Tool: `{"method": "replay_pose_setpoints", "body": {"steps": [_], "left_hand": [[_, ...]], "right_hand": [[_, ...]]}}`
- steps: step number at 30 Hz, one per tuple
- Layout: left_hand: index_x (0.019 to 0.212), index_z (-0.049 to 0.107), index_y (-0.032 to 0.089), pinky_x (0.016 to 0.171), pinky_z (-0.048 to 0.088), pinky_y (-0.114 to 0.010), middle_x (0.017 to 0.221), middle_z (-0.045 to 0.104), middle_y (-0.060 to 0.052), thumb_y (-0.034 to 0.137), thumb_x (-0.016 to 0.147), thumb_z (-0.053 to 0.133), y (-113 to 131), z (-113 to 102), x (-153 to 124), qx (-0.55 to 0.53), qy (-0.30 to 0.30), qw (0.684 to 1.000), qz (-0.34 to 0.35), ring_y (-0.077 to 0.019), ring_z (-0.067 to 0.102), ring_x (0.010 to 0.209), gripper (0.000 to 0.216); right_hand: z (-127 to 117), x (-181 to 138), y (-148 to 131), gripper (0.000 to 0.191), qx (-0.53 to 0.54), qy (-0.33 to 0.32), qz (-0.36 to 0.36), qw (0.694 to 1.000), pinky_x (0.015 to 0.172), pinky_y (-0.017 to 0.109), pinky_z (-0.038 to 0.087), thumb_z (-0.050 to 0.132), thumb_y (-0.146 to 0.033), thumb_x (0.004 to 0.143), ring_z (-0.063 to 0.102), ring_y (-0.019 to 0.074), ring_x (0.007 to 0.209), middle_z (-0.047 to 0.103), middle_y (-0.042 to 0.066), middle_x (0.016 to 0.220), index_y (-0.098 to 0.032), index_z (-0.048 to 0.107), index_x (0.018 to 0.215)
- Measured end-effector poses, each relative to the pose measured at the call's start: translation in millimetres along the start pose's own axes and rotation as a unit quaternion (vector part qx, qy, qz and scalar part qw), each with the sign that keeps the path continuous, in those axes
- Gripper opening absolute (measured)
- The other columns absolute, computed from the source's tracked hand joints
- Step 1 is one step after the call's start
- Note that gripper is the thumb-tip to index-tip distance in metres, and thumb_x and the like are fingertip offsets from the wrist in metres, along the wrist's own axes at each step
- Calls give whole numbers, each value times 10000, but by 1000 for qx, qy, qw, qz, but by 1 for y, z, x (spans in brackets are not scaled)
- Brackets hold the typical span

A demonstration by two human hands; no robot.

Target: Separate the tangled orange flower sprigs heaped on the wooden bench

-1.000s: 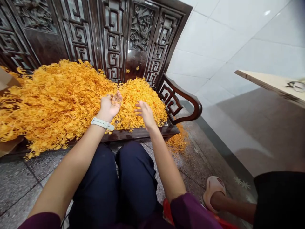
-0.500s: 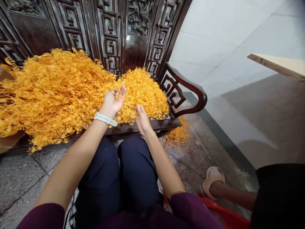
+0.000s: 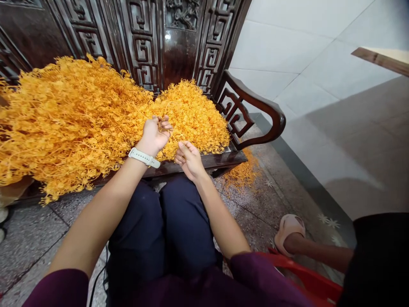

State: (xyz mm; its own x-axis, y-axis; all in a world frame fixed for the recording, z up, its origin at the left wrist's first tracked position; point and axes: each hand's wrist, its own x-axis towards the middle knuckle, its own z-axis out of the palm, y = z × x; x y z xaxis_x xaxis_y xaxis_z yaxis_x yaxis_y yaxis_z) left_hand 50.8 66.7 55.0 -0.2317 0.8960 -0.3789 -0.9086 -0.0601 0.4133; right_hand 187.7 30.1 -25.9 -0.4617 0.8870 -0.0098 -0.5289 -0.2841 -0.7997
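Note:
My left hand [image 3: 156,135], with a pale watch strap [image 3: 144,157] on its wrist, is raised in front of the orange heap with its fingers curled round a thin orange plastic sprig [image 3: 160,128]. Just to the right and lower, my right hand [image 3: 189,160] pinches thumb against fingers at what looks like the sprig's other end; its tip is mostly hidden. Behind both hands lies a large pile of branching orange plastic sprigs [image 3: 86,111], and a smaller mound [image 3: 194,115] of short orange pieces sits at the right.
The heaps rest on a dark carved wooden bench [image 3: 217,160] with a curved armrest [image 3: 277,121] at its right end. Orange bits [image 3: 243,172] lie on the floor below. At the right are another person's foot in a pink slipper [image 3: 289,232] and a red plastic stool [image 3: 303,273].
My right hand's fingers have gone from spread to pinched, and the hand is closer to my left hand. My left hand stays curled round the sprig. The view has shifted slightly.

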Motion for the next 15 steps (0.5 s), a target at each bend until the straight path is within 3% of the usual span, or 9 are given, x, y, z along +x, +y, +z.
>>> {"method": "replay_pose_setpoints", "body": {"steps": [5,15], "left_hand": [[756,365,212,390,197,-173,549,344,58,34,1001,299,2,3,-4,-10,-6,1000,-9,-68,254,368,309],[710,289,222,345,135,-179,495,260,71,84,1006,311,11,6,-6,-35,43,998,-1,-57,162,344,327]], "right_hand": [[1,-16,2,515,-43,-28,53,997,471,202,155,820,-520,816,155,32,479,252,-120,590,-212,409,780],[12,-45,-3,546,-147,-62,74,984,437,211,141,703,-633,878,171,44,471,260,-97,583,-213,394,716]]}}
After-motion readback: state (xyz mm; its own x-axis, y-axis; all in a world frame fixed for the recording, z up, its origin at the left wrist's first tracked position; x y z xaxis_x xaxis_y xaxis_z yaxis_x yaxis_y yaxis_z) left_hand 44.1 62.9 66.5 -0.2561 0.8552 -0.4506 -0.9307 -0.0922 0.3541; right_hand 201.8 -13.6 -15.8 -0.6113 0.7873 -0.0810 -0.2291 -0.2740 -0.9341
